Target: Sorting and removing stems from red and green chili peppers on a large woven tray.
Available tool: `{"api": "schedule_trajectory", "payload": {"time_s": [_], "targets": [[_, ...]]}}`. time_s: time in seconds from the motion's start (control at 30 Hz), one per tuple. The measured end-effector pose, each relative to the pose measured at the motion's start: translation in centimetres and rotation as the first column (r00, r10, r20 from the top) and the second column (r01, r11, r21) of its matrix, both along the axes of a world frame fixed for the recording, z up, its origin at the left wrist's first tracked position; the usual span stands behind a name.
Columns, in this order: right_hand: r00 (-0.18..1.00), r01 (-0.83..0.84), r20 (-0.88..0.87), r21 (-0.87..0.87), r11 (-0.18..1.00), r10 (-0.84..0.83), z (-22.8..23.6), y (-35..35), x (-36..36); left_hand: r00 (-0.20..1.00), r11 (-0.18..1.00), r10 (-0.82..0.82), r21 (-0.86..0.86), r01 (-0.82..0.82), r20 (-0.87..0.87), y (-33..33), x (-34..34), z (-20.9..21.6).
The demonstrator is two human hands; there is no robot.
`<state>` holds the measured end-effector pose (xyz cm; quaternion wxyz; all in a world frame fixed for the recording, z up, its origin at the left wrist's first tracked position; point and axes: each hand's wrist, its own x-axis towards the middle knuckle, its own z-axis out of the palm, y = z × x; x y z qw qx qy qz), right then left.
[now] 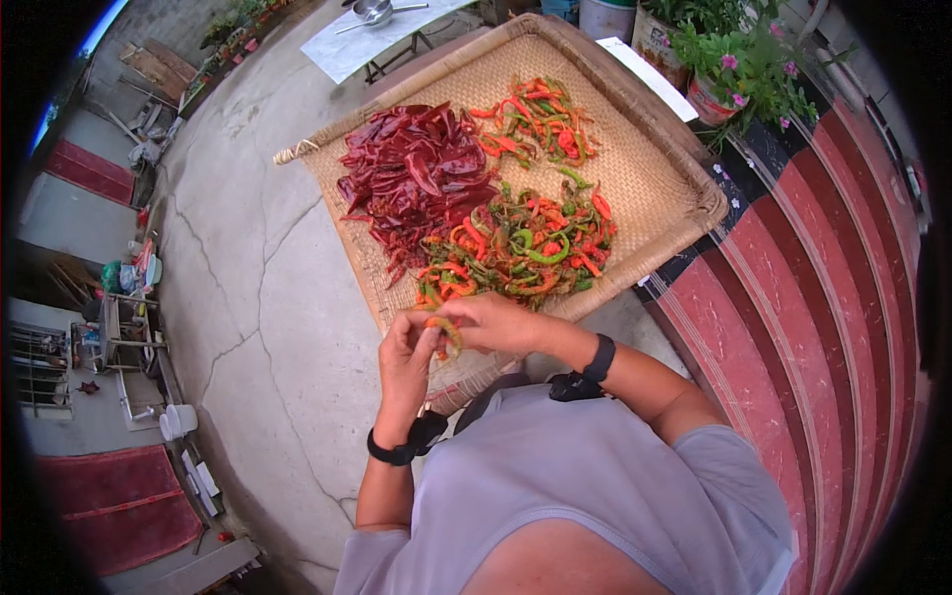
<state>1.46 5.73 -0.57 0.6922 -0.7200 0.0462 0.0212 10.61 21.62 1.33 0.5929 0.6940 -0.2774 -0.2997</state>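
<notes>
A curled chili pepper [449, 332], yellowish with some orange, is pinched between my two hands just past the near edge of the woven tray [650, 198]. My left hand [405, 355] has thumb and fingers closed on it. Beside it, my right hand [496, 322] also closes at the pepper, its fingertips partly hidden. Right beyond my hands lies a mixed heap of red, orange and green chilies [540, 243], some shrivelled. Dark red dried chilies [421, 169] form a bigger pile on the tray's left. A smaller group of orange-red chilies [545, 114] lies toward the far side.
Red and black stone steps [793, 297] run along the right. Potted pink flowers [729, 74] stand at the far right. A white table [372, 40] with a metal pan [374, 10] is beyond the tray. Cracked concrete ground [268, 268] spreads on the left.
</notes>
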Motion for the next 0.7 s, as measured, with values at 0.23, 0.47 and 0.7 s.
{"api": "schedule_trajectory", "payload": {"time_s": [0.23,0.47,0.7], "targets": [[0.950,0.218,0.227,0.007,0.976,-0.214,-3.9,-1.4,-0.8,0.982,0.985,0.126,-0.104,-0.141,-0.142,-1.4,-0.9,1.4],[0.961,0.230,0.027,0.473,0.851,-0.274,-2.4,-2.1,-1.7,0.957,0.974,-0.220,0.004,0.225,-0.189,-2.0,-2.0,-1.1],[0.925,0.369,-0.058,0.365,0.855,-0.374,-2.7,-3.2,-2.4,0.976,0.970,-0.202,0.119,0.211,-0.084,-1.7,-2.1,-1.0]]}}
